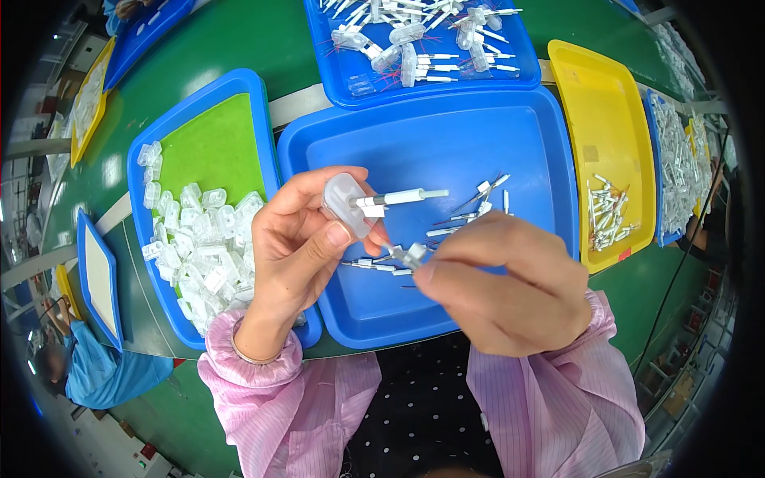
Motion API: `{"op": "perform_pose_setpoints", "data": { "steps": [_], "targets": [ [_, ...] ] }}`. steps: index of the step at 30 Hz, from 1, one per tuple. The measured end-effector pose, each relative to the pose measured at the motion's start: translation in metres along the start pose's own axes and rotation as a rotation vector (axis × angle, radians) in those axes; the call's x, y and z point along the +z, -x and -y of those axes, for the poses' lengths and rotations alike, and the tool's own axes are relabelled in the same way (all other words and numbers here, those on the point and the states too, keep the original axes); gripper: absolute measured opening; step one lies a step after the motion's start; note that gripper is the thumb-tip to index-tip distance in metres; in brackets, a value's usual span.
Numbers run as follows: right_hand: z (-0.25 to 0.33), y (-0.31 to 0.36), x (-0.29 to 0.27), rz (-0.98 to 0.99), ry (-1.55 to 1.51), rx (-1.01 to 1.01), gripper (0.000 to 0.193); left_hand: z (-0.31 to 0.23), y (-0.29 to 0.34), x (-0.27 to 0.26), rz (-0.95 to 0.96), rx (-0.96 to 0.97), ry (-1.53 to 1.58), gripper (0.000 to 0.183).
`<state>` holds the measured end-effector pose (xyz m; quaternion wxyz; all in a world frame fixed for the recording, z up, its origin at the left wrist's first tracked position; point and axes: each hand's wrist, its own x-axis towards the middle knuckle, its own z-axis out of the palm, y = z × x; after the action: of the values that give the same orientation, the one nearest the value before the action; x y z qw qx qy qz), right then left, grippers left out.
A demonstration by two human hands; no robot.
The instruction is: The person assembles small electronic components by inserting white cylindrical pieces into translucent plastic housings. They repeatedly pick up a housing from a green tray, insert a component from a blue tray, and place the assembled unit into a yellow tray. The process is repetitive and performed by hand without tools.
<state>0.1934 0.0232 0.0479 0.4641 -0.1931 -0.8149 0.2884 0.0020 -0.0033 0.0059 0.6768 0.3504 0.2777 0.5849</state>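
My left hand (pixel 291 247) is closed around a translucent oval plastic case (pixel 343 203). A thin rod with a white sleeve (pixel 402 196) sticks out of that case toward the right. Close beside it, my right hand (pixel 510 279) pinches a small white-and-silver rod-shaped piece (pixel 410 255) between thumb and finger, partly hidden by the fingers. Both hands are above a large blue tray (pixel 414 311), where several thin rods with white sleeves (pixel 484 195) lie loose, some covered by my right hand.
At left, a blue tray with a green lining (pixel 215 127) contains many clear plastic cases (pixel 207 239). Beyond the big tray, another blue tray (pixel 335 72) has cases with rods and red wires. The yellow tray (pixel 594 119) at right bears white-sleeved rods (pixel 610 211). A person in blue (pixel 119 366) is at far left.
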Motion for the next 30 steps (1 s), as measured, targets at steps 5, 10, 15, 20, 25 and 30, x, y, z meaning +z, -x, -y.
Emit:
{"op": "perform_pose_setpoints", "data": {
  "steps": [5,10,15,20,25,30],
  "targets": [
    [0.005,0.000,0.000,-0.006,0.033,0.105,0.024,-0.001,0.000,0.000,0.019,0.023,-0.027,0.035],
    [0.009,0.000,0.000,-0.051,0.071,0.149,0.023,0.001,0.000,0.000,0.016,0.042,-0.061,0.035],
    [0.009,-0.001,0.006,-0.066,0.068,0.136,0.024,0.002,0.000,-0.001,0.025,0.068,-0.088,0.035],
    [0.006,-0.002,0.006,-0.124,0.092,0.161,0.022,-0.001,0.000,0.002,0.002,0.041,-0.022,0.036],
    [0.008,-0.003,0.001,-0.092,0.102,0.185,0.022,-0.002,0.001,0.003,-0.002,0.037,-0.026,0.036],
    [0.012,0.000,0.011,-0.083,0.132,0.124,0.023,-0.001,0.000,0.002,0.006,0.069,-0.050,0.035]
  ]
}}
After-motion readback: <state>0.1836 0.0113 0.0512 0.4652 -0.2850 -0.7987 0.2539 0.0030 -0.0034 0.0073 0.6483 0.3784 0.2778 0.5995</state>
